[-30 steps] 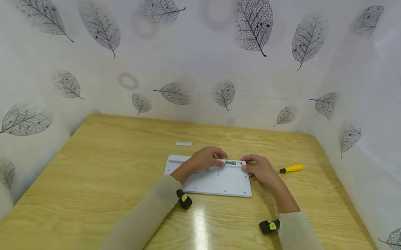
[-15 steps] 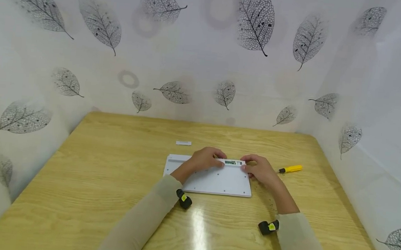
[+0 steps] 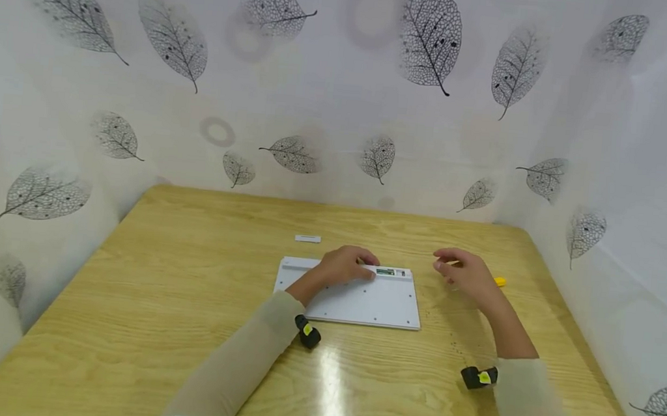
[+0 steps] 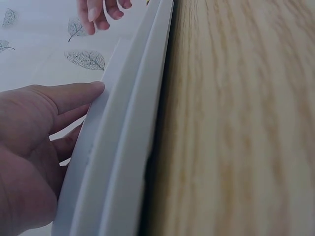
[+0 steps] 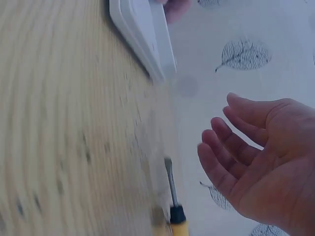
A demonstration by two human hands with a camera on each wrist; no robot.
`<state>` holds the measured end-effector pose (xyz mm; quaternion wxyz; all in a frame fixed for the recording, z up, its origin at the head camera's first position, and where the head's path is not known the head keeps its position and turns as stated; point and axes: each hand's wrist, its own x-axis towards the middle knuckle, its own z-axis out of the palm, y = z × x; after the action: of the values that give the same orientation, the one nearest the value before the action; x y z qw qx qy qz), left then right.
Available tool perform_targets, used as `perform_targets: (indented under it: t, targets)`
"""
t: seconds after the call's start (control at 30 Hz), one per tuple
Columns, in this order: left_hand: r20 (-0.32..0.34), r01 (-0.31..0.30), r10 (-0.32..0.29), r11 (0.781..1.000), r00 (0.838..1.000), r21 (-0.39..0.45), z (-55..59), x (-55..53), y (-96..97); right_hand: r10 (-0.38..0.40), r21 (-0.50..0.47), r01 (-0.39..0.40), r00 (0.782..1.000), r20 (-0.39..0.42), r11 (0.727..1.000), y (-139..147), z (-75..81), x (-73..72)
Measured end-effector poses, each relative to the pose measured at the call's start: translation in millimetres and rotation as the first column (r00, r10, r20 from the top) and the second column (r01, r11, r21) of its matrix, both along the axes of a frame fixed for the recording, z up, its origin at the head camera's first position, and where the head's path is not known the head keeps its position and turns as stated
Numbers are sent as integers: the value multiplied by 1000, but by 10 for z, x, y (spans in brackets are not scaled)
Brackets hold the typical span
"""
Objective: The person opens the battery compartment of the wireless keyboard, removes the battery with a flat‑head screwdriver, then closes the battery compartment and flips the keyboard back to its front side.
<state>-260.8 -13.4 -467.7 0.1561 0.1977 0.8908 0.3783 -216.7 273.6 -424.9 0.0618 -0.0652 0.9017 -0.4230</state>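
A white keyboard (image 3: 367, 305) lies face down on the table, small screws dotting its underside. Near the right end of its far edge, a battery compartment (image 3: 386, 272) is uncovered and shows something green inside. My left hand (image 3: 343, 265) grips that far edge just left of the compartment, thumb on the near side and fingers behind. To the right of the keyboard, my right hand (image 3: 468, 277) is in the air with loosely bent fingers and nothing in them. Under it lies a yellow-handled screwdriver (image 5: 172, 189), mostly hidden by the hand in the head view.
A small white rectangular cover (image 3: 307, 238) lies on the wooden table (image 3: 187, 275) behind the keyboard. Dark specks (image 3: 455, 345) are scattered on the wood to the right. Leaf-patterned curtains (image 3: 318, 102) enclose the table at the back and sides.
My right hand has let go of the keyboard's right corner and moved right, over the screwdriver. My left hand keeps its grip, and the keyboard stays in place.
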Motion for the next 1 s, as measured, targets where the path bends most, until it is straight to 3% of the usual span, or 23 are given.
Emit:
perform_targets:
  t: [0.27, 0.47, 1.0]
  targets:
    - [-9, 5, -5, 1000, 1000, 1, 4, 14, 17, 18, 158, -4, 996, -89, 988, 603, 30, 20]
    - [-21, 13, -13, 1000, 1000, 3, 2, 23, 7, 32, 175, -17, 996, -87, 984, 974, -49, -9]
    - [-57, 13, -13, 1000, 998, -3, -24, 20, 7, 85, 227, -71, 995, -54, 971, 1335, -179, -34]
